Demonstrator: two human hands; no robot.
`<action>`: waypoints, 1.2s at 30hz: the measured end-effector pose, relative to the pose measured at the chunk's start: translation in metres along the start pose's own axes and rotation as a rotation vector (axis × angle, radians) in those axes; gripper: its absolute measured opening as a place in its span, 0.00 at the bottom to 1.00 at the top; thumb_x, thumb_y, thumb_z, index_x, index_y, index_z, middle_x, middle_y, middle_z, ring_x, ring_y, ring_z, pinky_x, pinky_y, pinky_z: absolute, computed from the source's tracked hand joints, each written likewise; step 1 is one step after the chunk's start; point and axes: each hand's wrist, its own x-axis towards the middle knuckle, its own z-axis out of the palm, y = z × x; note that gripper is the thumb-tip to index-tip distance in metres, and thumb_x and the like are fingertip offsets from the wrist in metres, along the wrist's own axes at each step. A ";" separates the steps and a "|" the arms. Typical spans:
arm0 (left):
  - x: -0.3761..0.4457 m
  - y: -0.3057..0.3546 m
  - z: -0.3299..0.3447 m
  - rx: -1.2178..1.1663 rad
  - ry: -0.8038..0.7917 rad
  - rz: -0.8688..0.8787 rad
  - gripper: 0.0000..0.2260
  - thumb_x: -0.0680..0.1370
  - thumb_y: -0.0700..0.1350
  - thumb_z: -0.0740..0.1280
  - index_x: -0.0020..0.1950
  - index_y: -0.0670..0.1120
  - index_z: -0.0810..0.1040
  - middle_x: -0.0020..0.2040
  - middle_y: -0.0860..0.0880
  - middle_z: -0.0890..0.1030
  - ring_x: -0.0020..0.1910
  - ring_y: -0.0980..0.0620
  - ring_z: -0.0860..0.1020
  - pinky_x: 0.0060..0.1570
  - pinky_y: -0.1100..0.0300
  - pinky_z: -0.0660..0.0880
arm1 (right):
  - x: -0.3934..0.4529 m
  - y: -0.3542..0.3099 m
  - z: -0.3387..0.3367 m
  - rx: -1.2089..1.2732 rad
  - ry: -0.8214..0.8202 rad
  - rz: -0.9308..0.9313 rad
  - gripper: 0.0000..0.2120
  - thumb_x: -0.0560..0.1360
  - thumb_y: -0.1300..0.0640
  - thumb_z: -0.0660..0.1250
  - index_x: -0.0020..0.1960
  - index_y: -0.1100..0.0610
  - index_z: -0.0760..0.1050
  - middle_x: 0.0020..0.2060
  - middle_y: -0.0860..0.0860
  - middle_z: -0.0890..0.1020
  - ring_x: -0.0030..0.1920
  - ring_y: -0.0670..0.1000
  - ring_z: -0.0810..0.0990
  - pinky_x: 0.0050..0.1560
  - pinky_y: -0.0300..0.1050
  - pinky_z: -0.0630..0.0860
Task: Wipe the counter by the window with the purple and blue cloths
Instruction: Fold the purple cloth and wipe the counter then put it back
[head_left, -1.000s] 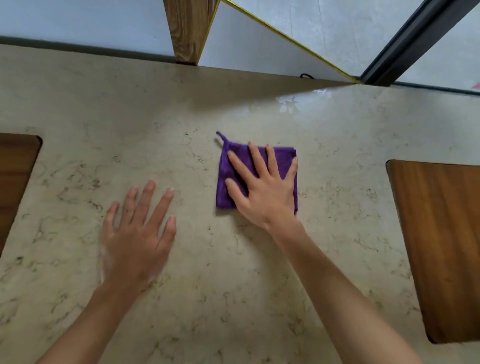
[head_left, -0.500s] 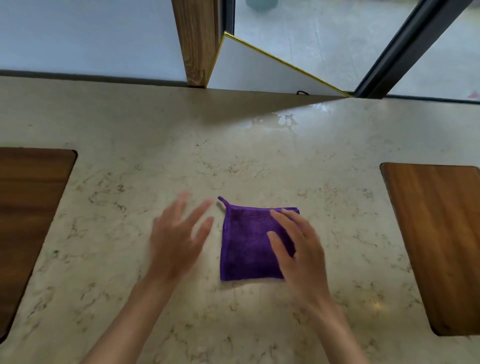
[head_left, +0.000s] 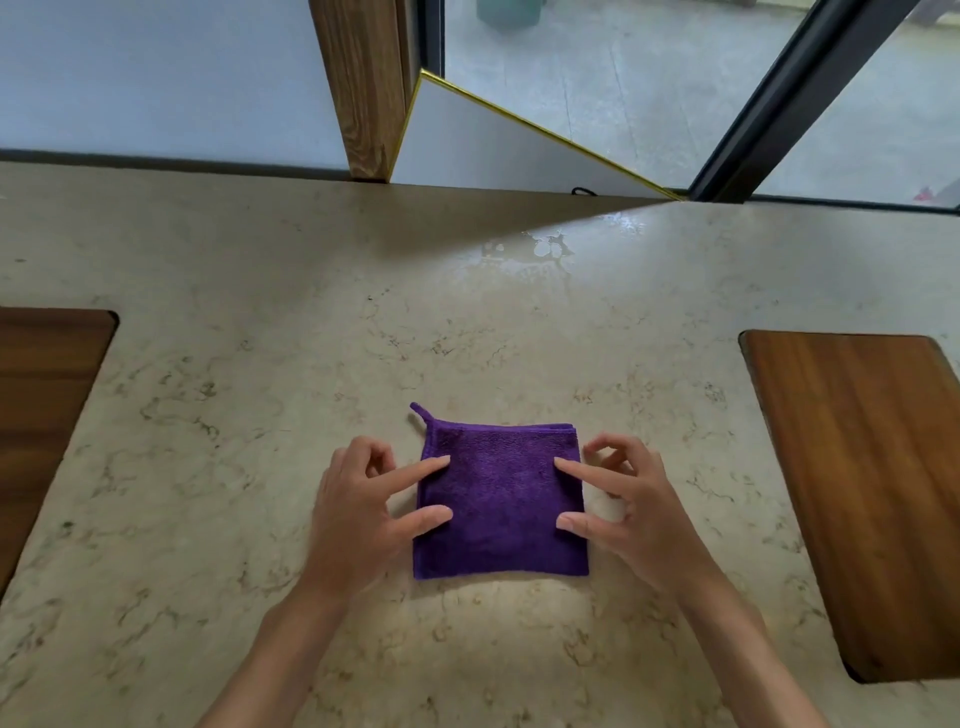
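A folded purple cloth (head_left: 501, 501) lies flat on the beige marble counter (head_left: 260, 415), its small loop pointing to the far left. My left hand (head_left: 363, 512) rests at the cloth's left edge, with forefinger and thumb tips touching the fabric and the other fingers curled. On the opposite side, my right hand (head_left: 631, 512) mirrors it, two fingertips on the right edge. Neither hand grips the cloth. No blue cloth is in view.
Dark wooden panels sit at the counter's left (head_left: 47, 415) and right (head_left: 857, 493). A wet patch (head_left: 540, 252) shines near the window. Beyond the far edge stand a wooden post (head_left: 363, 88), a white gold-edged panel (head_left: 493, 145) and a dark window frame (head_left: 769, 104).
The right hand slid the cloth toward me, then lifted its palm off. The left hand came in from the left; both now touch the cloth's side edges with fingertips.
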 end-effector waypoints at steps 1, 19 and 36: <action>0.001 0.000 -0.001 -0.019 -0.003 -0.005 0.23 0.64 0.66 0.70 0.57 0.61 0.85 0.43 0.53 0.70 0.43 0.50 0.69 0.44 0.61 0.69 | 0.001 0.001 0.000 -0.001 -0.005 -0.009 0.25 0.64 0.41 0.77 0.60 0.30 0.76 0.62 0.38 0.71 0.61 0.44 0.69 0.63 0.34 0.68; 0.013 0.061 -0.036 -0.191 0.020 -0.277 0.05 0.76 0.41 0.71 0.47 0.52 0.82 0.47 0.50 0.83 0.48 0.52 0.80 0.55 0.49 0.75 | 0.000 -0.062 -0.006 0.051 0.136 0.191 0.07 0.81 0.57 0.66 0.53 0.46 0.76 0.45 0.47 0.84 0.47 0.48 0.83 0.44 0.44 0.78; -0.059 0.249 -0.264 -0.437 0.206 -0.045 0.08 0.80 0.44 0.67 0.46 0.57 0.80 0.41 0.58 0.84 0.43 0.59 0.83 0.39 0.71 0.77 | -0.077 -0.275 -0.174 0.360 0.214 -0.274 0.15 0.80 0.65 0.68 0.48 0.44 0.80 0.43 0.48 0.86 0.41 0.49 0.84 0.39 0.40 0.78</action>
